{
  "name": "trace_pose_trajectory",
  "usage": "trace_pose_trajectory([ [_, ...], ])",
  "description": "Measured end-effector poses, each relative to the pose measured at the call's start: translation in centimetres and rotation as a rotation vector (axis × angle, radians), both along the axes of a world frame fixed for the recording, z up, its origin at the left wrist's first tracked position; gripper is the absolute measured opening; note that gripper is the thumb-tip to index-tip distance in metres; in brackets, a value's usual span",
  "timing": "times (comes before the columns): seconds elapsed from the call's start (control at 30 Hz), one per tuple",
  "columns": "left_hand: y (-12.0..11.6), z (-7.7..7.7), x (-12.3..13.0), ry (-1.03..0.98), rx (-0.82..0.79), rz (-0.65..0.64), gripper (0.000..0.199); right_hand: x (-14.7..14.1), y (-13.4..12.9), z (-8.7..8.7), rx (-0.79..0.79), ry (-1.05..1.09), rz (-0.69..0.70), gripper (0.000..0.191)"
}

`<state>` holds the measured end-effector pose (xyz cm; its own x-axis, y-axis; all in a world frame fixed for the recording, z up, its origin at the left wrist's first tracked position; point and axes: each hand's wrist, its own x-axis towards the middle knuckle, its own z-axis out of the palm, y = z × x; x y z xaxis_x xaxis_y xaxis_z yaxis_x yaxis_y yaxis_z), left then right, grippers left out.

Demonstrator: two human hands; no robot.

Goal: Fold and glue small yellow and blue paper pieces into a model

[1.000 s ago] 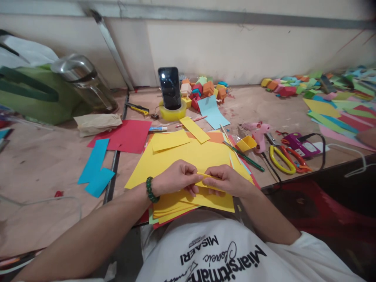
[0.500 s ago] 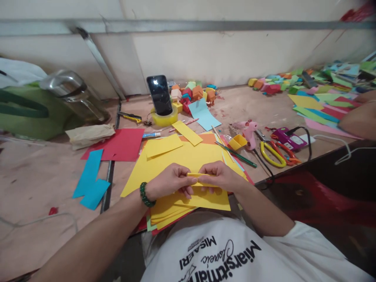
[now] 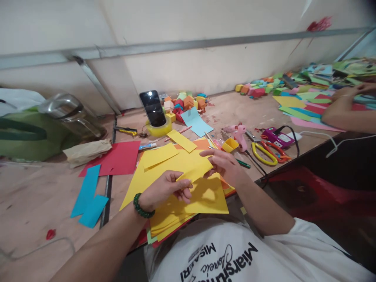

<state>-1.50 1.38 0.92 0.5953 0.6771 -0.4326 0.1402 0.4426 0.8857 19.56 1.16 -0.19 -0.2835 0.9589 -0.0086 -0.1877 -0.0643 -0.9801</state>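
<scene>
My left hand (image 3: 169, 187) pinches the near left end of a small yellow paper piece (image 3: 196, 169) between thumb and fingers. At its far right end is my right hand (image 3: 223, 166), fingers spread and curved; whether a fingertip touches the paper I cannot tell. Both hands are above a stack of yellow sheets (image 3: 211, 199). A cut yellow strip (image 3: 182, 141) and a wider yellow piece (image 3: 160, 156) lie at the back of the stack. Partly behind my right hand is a dark green pencil (image 3: 243, 163).
Right of the stack lie a yellow paper box (image 3: 230, 145), pink glue gun (image 3: 240, 137), scissors (image 3: 264, 153) and purple power adapter (image 3: 277, 137). A phone (image 3: 152, 109) stands in a tape roll (image 3: 160, 128). Blue strips (image 3: 86, 190) lie left. Another person's arm (image 3: 346, 109) is at far right.
The yellow piece, earlier pinched folded in both hands, now shows a flat face in my left hand. My right hand has let go, opened and risen. The view has shifted a little.
</scene>
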Motion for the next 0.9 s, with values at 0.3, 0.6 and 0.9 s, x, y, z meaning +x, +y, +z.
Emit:
trace_pose_trajectory([
  [0.3, -0.2, -0.1, 0.2, -0.008, 0.038, 0.064, 0.046, -1.9, -1.3, 0.1, 0.070, -0.020, -0.063, 0.045],
  [0.6, -0.5, 0.0, 0.7, 0.099, 0.232, 0.042, 0.050, -2.5, -1.2, -1.1, 0.052, -0.048, -0.162, 0.063],
  [0.9, -0.3, 0.2, 0.7, 0.103, 0.211, 0.036, 0.049, -1.3, -1.3, -1.2, 0.092, 0.016, -0.205, 0.051],
])
